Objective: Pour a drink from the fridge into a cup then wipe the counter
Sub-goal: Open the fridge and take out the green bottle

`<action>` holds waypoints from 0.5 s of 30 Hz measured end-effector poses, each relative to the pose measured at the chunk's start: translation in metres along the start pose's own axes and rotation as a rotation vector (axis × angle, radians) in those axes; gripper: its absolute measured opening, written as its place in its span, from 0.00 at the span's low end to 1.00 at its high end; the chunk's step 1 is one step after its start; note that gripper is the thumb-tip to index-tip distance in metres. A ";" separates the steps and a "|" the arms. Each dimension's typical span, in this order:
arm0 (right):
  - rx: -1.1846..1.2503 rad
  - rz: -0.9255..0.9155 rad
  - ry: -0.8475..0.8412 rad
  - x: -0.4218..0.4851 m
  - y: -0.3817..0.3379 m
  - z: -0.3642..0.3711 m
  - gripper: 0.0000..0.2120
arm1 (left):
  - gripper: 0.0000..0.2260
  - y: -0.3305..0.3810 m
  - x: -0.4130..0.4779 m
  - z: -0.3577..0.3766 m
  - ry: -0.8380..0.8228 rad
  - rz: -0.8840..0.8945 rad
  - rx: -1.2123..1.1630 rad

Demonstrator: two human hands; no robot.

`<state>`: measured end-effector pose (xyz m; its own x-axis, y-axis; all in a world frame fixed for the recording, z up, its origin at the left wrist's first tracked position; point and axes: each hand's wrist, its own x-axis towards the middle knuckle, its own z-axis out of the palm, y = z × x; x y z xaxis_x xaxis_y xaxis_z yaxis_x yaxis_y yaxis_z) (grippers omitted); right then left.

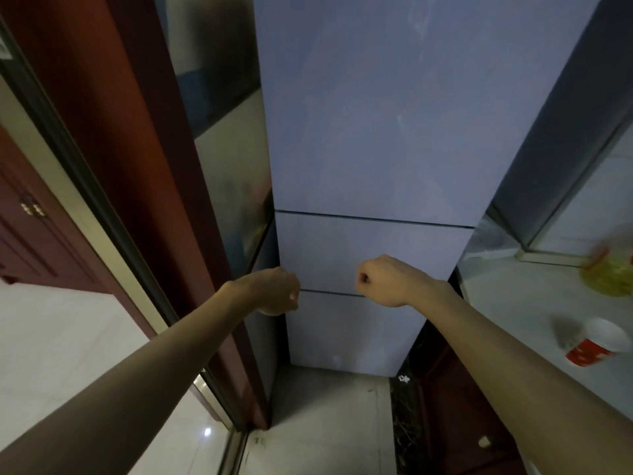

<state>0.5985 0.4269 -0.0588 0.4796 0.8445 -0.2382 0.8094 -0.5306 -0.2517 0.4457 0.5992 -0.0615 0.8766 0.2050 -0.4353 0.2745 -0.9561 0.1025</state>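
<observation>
A tall pale grey-blue fridge (370,132) stands straight ahead with all its doors closed; two seams split the lower part into drawers. My left hand (274,291) is curled into a fist at the fridge's left edge and holds nothing. My right hand (383,281) is also a fist, in front of the middle drawer, empty. A red and white paper cup (592,341) stands on the white counter (507,303) to the right.
A blurred yellow bottle (608,274) sits further back on the counter. A dark red door frame (144,159) and a glass panel (226,138) run along the fridge's left side. Pale floor tiles (325,416) lie below.
</observation>
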 end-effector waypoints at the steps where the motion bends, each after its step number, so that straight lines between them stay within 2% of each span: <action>1: -0.011 -0.013 0.005 0.011 0.000 -0.005 0.14 | 0.13 -0.007 0.007 -0.005 0.029 -0.016 0.007; 4: -0.053 -0.057 -0.003 0.050 -0.001 -0.021 0.15 | 0.11 -0.026 0.028 -0.019 0.119 -0.050 -0.008; 9: -0.154 -0.187 0.009 0.117 -0.012 -0.047 0.10 | 0.11 -0.050 0.057 -0.036 0.160 -0.157 -0.007; 11: -0.187 -0.244 0.007 0.145 -0.018 -0.059 0.11 | 0.11 -0.059 0.067 -0.048 0.182 -0.255 -0.051; 15: -0.273 -0.363 -0.005 0.195 -0.034 -0.092 0.13 | 0.12 -0.072 0.087 -0.068 0.198 -0.332 -0.213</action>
<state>0.6956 0.6164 -0.0104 0.1472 0.9717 -0.1846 0.9849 -0.1613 -0.0636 0.5291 0.7004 -0.0462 0.7802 0.5498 -0.2982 0.6112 -0.7714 0.1769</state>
